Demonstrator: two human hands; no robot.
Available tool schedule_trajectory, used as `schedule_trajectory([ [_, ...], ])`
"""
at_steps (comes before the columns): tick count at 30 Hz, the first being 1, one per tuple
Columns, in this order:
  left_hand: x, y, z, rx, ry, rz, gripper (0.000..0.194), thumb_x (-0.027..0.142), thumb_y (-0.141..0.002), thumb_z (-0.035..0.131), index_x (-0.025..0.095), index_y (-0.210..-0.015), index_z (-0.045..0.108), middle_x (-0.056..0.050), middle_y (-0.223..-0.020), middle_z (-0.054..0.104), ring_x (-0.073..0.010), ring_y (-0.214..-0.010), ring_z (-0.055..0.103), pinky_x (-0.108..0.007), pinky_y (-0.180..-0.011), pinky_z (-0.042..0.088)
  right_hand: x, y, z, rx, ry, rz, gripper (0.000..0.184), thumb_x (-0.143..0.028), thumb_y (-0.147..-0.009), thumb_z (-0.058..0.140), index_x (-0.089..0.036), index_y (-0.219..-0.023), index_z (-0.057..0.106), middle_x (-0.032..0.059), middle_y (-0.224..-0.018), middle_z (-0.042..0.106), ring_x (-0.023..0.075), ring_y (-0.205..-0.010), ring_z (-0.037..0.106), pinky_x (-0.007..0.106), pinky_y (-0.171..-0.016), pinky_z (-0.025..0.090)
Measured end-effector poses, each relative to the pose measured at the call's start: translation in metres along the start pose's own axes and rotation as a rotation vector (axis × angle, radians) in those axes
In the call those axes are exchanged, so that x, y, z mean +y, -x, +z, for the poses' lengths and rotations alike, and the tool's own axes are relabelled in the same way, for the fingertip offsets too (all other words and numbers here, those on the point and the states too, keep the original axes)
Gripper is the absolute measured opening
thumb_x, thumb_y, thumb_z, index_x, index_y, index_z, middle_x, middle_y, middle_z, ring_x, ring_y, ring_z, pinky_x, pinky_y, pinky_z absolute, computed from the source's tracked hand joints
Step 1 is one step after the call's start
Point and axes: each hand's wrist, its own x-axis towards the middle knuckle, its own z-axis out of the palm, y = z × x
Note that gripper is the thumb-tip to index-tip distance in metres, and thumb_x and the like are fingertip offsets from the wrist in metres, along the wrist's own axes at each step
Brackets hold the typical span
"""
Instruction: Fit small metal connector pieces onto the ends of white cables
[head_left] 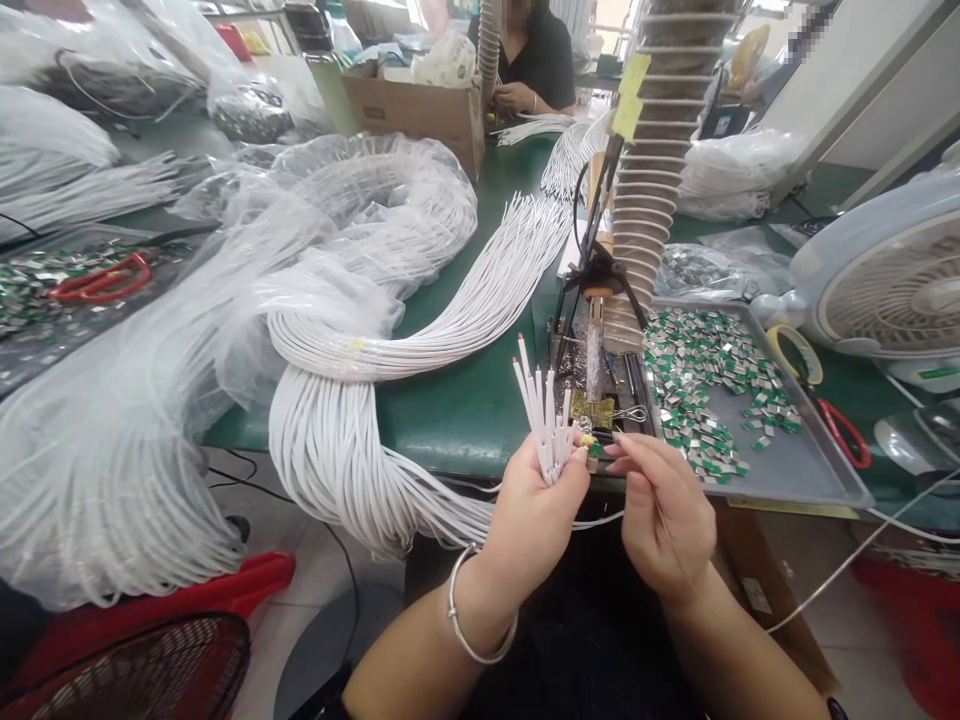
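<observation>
My left hand (536, 510) is closed round a small bunch of white cables (541, 415) whose stripped red-tipped ends fan upward. My right hand (660, 505) is beside it, fingers pinched on a small green part (592, 448) at the cable ends. Both hands hover at the near edge of the green table (465, 400). Just beyond them stands a soldering fixture (596, 350) with a small clip and board.
A metal tray (795, 470) of several green-and-silver parts lies right of the fixture. A ribbed extraction hose (660, 170) rises behind it. Large white cable bundles (390, 330) in plastic fill the left. A fan (892, 290), red-handled scissors (844, 430), a cardboard box (420, 110) and another person (536, 60) are around.
</observation>
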Motion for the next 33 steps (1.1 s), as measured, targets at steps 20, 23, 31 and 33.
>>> schedule_trajectory([
  [20, -0.02, -0.009, -0.013, 0.037, 0.089, -0.054, 0.013, 0.025, -0.083, 0.057, 0.015, -0.091, 0.057, 0.008, -0.057, 0.036, -0.0054, -0.049, 0.028, -0.02, -0.048, 0.023, 0.008, 0.019, -0.009, -0.11, -0.003, -0.019, 0.03, -0.001, -0.085, 0.045, -0.017, -0.107, 0.057, 0.0071, -0.088, 0.061, 0.0146, -0.08, 0.062, 0.027, -0.069, 0.055],
  [23, -0.02, -0.006, -0.017, 0.02, 0.097, -0.043, 0.012, 0.025, -0.082, 0.058, 0.015, -0.089, 0.056, 0.008, -0.057, 0.037, -0.0054, -0.049, 0.029, -0.02, -0.048, 0.023, 0.011, 0.03, -0.011, -0.196, -0.066, -0.059, 0.03, -0.002, -0.085, 0.045, -0.017, -0.108, 0.056, 0.0074, -0.088, 0.061, 0.015, -0.081, 0.062, 0.028, -0.069, 0.055],
  [31, -0.022, -0.001, -0.026, -0.078, 0.016, -0.01, 0.016, 0.029, -0.079, 0.061, 0.015, -0.087, 0.058, 0.004, -0.066, 0.046, -0.0062, -0.051, 0.03, -0.023, -0.051, 0.026, 0.049, 0.087, 0.009, -0.798, -0.056, 0.166, 0.026, -0.015, -0.092, 0.035, -0.017, -0.101, 0.06, 0.0098, -0.092, 0.066, 0.0183, -0.087, 0.063, 0.034, -0.078, 0.054],
  [33, -0.023, 0.002, -0.031, -0.152, -0.029, -0.002, 0.016, 0.029, -0.079, 0.061, 0.015, -0.085, 0.057, 0.002, -0.071, 0.048, -0.0069, -0.054, 0.033, -0.024, -0.052, 0.028, 0.063, 0.099, 0.018, -0.875, -0.028, 0.228, 0.028, -0.017, -0.093, 0.034, -0.016, -0.097, 0.062, 0.0095, -0.09, 0.067, 0.018, -0.085, 0.064, 0.032, -0.077, 0.054],
])
